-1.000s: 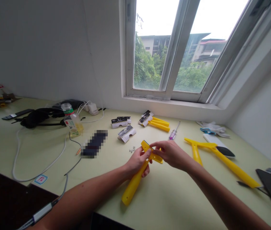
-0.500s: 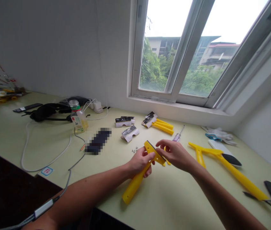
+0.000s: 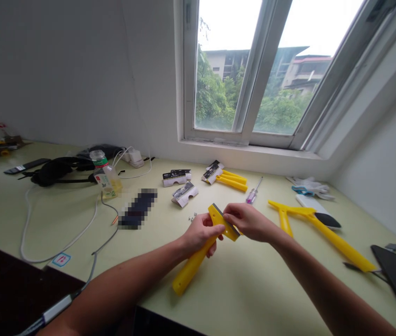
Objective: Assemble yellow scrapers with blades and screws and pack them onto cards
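My left hand is wrapped round a yellow plastic scraper just below its wide head, with the thumb lying on top. The handle slants down toward the front edge of the table. Along the head's far edge runs a dark, thin blade. My right hand pinches this blade near its middle, fingers closed and partly hiding it. Small metal screws lie just beyond my left hand. A screwdriver with a clear purplish handle rests behind my right hand.
Folded card packages and yellow handles lie toward the window. To the right are a larger yellow tool, a white-and-black object and gloves. A bottle, a pixelated dark object and cables are at left.
The view has shifted slightly, moving the scene left in the picture. My left hand keeps its grip on the scraper; my right fingers stay at the blade, with the hand slightly turned.
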Available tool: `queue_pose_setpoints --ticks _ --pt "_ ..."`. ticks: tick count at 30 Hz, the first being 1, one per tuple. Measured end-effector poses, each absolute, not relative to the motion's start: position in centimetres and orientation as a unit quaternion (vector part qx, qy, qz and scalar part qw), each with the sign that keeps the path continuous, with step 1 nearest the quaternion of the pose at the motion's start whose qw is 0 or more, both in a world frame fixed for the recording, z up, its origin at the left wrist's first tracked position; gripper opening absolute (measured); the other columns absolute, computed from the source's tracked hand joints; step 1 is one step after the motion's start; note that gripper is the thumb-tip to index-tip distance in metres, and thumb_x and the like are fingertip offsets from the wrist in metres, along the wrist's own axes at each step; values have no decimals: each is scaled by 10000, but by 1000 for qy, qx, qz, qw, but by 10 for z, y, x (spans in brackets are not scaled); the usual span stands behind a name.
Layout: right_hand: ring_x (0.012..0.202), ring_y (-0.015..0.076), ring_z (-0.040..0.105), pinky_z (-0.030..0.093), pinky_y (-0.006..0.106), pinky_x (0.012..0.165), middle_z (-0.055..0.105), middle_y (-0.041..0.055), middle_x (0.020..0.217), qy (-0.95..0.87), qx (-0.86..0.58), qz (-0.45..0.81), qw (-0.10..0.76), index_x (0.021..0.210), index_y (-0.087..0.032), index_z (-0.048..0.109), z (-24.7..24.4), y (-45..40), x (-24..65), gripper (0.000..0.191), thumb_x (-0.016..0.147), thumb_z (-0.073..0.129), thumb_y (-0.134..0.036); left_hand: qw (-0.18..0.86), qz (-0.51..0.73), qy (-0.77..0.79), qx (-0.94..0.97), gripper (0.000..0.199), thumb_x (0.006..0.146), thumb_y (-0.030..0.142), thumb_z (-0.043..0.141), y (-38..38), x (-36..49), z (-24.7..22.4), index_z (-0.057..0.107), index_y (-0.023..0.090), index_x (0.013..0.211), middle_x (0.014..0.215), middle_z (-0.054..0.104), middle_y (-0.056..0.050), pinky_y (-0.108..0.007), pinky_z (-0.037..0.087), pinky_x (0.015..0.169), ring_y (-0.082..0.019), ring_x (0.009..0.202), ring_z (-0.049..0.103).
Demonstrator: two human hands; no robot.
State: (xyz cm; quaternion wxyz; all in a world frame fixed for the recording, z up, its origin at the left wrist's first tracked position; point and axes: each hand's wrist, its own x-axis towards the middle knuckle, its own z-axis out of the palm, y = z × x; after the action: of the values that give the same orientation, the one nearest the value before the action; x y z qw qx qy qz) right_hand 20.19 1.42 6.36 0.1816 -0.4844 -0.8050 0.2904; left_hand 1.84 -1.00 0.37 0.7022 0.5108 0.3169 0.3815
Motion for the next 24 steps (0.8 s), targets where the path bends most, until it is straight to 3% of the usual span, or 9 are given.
queue_pose_setpoints --ticks 5,10,16,24 --pt "621 128 546 403 234 546 654 25 731 -814 -475 275 191 814 -176 638 63 15 201 241 874 465 -332 698 383 317 515 344 770 426 671 -6 14 6 530 136 889 721 605 -18 -210 368 276 -93 328 509" --pt "708 146 603 450 265 668 691 47 846 -820 -495 196 210 1049 -186 647 47 33 209 281 900 424 -271 663 472 355 460 300 762 386 648 19 -3 10 506 133 840 694 588 -8 -195 319 273 -74 317 476" --pt "862 187 631 458 296 787 704 70 947 -884 -447 104 94 951 -202 716 25 46 205 254 854 483 -176 644 534 371 403 308 719 367 652 37 -16 16 446 166 829 682 582 3 -204 326 298 -75 325 465" --pt "832 199 623 442 288 739 695 80 882 -888 -456 43 49 888 -212 729 16 46 201 269 882 461 -198 650 522 372 408 340 711 410 664 30 -9 15 462 163 830 672 569 10 -202 313 289 -78 317 467"
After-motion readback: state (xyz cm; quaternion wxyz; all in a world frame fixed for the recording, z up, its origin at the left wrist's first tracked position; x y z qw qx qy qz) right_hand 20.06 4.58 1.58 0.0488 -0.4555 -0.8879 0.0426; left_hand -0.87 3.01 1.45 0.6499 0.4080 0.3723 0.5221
